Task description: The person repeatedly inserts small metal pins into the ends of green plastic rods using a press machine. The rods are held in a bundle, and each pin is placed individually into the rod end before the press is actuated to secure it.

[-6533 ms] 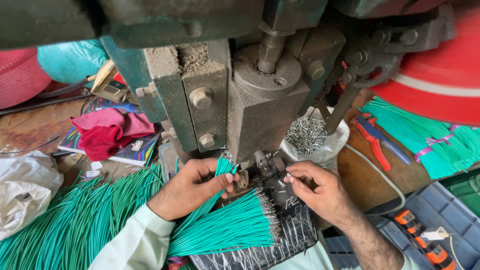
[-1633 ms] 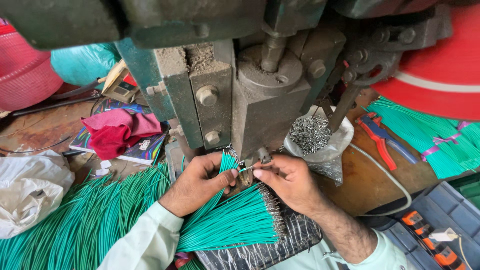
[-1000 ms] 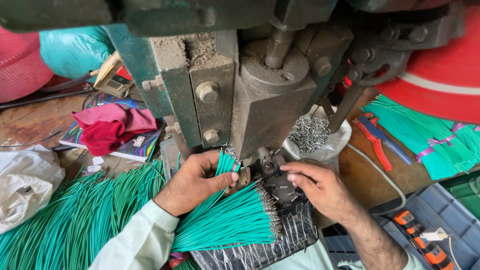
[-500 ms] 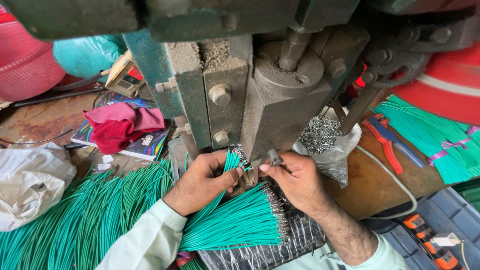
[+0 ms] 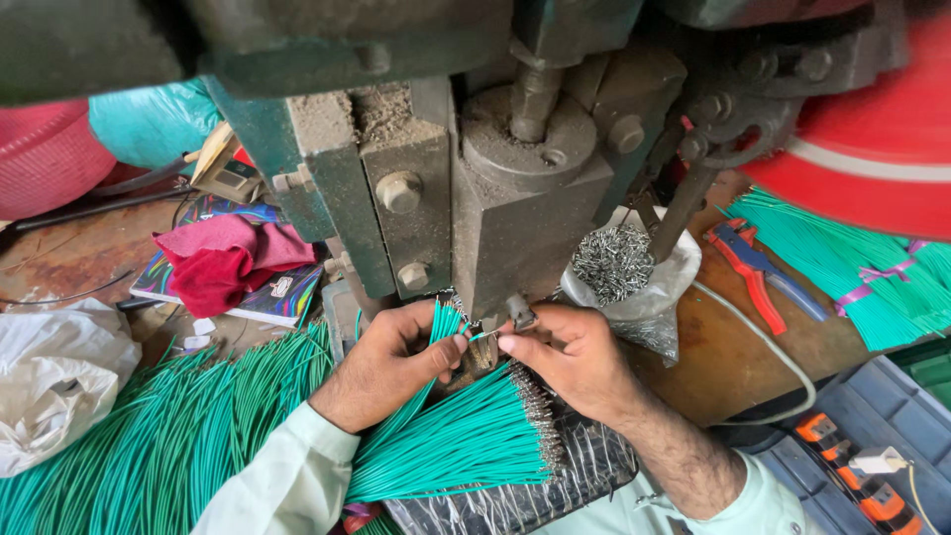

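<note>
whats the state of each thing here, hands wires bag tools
left hand: closed around a bunch of green wires
right hand: pinching a single green wire at the press
finished wires: lying fanned, metal tips on their ends
loose wires: piled on the bench
terminal bag: open, holding small metal pieces
red cloth: crumpled on a book
red-handled pliers: lying flat, untouched

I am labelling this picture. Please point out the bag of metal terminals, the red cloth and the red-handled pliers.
bag of metal terminals [image 5: 614, 263], head view, on the heap inside.
red cloth [image 5: 223, 266], head view, its middle fold.
red-handled pliers [image 5: 758, 282], head view, upper handle.
</note>
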